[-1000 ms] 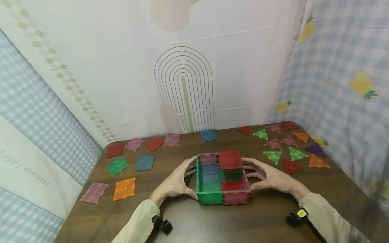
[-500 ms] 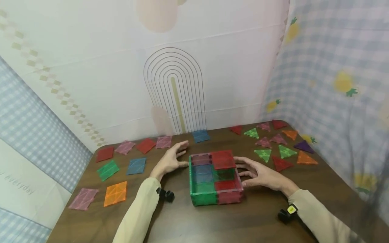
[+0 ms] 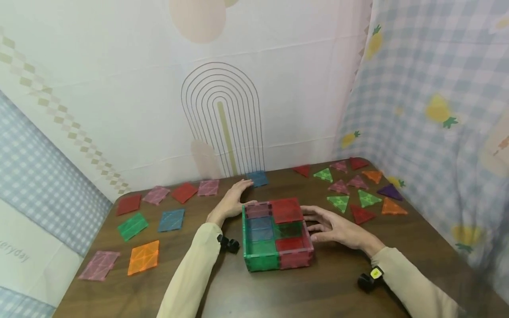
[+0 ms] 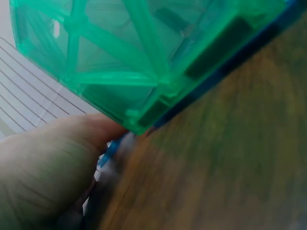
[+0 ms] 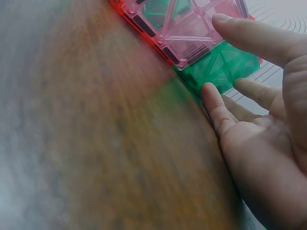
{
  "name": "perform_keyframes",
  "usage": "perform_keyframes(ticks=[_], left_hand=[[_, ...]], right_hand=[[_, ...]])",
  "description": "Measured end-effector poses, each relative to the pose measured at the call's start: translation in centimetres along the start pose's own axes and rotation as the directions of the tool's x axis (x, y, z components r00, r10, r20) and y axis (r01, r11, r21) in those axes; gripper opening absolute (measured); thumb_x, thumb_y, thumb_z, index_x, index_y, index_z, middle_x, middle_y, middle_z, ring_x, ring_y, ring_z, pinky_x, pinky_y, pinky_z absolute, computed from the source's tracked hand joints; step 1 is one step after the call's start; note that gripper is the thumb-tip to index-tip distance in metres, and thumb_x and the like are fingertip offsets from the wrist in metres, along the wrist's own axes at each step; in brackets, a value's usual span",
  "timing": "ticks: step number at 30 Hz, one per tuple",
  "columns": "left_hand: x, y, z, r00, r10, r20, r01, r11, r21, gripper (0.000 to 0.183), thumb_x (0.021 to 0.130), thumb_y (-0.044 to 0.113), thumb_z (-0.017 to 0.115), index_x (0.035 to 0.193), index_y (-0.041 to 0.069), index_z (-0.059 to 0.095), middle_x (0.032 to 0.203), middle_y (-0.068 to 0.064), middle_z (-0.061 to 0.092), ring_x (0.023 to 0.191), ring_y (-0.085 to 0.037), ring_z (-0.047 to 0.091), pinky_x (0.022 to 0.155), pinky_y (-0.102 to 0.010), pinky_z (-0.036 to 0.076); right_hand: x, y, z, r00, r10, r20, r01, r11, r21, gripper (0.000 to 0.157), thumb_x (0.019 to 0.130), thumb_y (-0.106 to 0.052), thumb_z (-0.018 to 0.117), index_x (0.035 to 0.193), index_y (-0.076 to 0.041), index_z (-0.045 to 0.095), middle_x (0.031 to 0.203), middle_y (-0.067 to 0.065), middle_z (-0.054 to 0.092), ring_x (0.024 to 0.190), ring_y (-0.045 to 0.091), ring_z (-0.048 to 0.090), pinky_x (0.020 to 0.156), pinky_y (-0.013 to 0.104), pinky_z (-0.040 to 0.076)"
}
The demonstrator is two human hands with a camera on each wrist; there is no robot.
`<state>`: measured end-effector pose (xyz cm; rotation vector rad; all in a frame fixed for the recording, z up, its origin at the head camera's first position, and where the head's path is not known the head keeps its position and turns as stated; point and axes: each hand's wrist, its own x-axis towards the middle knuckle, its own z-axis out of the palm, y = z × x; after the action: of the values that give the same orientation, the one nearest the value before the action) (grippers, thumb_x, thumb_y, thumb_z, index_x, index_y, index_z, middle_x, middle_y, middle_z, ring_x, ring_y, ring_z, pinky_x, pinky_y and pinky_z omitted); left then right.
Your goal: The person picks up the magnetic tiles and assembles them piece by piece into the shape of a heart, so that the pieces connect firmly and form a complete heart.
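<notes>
A low open box of see-through magnetic tiles (image 3: 260, 261) stands on the table, with green and pink walls and a floor of blue, green and red squares. One red square tile (image 3: 286, 210) lies flat over its far right corner. My left hand (image 3: 230, 202) reaches past the box's far left corner, its fingertips at the left edge of a blue square tile (image 3: 258, 179); whether they touch is unclear. In the left wrist view, the thumb (image 4: 53, 158) is beside the green wall (image 4: 110, 57). Fingers of my right hand (image 3: 338, 227) rest along the right side, by a pink wall (image 5: 192, 24).
Loose square tiles lie at the left, among them an orange one (image 3: 143, 258) and a green one (image 3: 133, 226). Several triangle tiles, including a purple one (image 3: 391, 192), are spread at the back right. A patterned cloth (image 3: 298, 88) hangs behind the table.
My left hand has left the box's left side and moved forward to the blue square tile at the back. The right hand stays beside the box. The view has shifted slightly right.
</notes>
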<state>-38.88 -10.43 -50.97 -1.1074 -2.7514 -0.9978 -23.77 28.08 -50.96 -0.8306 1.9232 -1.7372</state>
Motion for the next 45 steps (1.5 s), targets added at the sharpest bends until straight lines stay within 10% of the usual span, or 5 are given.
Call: perform_keyframes(ticks=[16,28,36,45], left_hand=[[-5.1,0.6,-1.1,0.987,-0.098,-0.125,0.103,0.994,0.028,0.027,0.099,0.021,0.088,0.124,0.014,0.079,0.163,-0.02,0.056,0.151,-0.046,0.05,0.126,-0.066,0.039],[-10.0,1.1,-3.6,0.959,-0.236,-0.157,0.248,0.966,0.066,0.069,0.08,0.046,0.101,0.134,0.01,0.079,0.11,-0.005,0.064,0.095,-0.021,0.059,0.085,-0.043,0.056],[-10.3,2.1,-5.4,0.931,-0.194,-0.308,0.174,0.98,-0.093,0.06,0.079,0.04,0.101,0.131,0.022,0.079,0.108,0.001,0.069,0.094,-0.019,0.063,0.081,-0.04,0.057],[-7.2,8.9,-5.0,0.982,0.036,-0.186,-0.049,0.997,-0.066,0.064,0.074,0.045,0.101,0.13,0.022,0.081,0.109,0.0,0.066,0.1,-0.02,0.056,0.086,-0.046,0.054]], right_hand=[[-0.1,-0.2,-0.1,1.0,-0.015,-0.005,0.015,1.0,-0.018,0.074,0.112,0.002,0.059,0.177,-0.009,0.023,0.178,0.027,0.026,0.158,0.039,0.042,0.119,0.033,0.051],[0.0,-0.1,-0.1,1.0,-0.012,-0.019,0.012,0.999,-0.034,0.075,0.112,0.001,0.06,0.177,-0.006,0.022,0.177,0.03,0.026,0.156,0.042,0.043,0.118,0.03,0.051],[0.0,0.0,0.0,0.999,0.024,-0.022,-0.025,0.999,-0.034,0.074,0.114,-0.002,0.059,0.177,-0.008,0.022,0.176,0.029,0.029,0.156,0.044,0.044,0.116,0.031,0.053],[0.0,-0.3,0.0,0.999,0.026,-0.042,-0.028,0.998,-0.05,0.073,0.113,-0.004,0.061,0.177,-0.008,0.024,0.176,0.028,0.03,0.155,0.048,0.043,0.115,0.03,0.053]])
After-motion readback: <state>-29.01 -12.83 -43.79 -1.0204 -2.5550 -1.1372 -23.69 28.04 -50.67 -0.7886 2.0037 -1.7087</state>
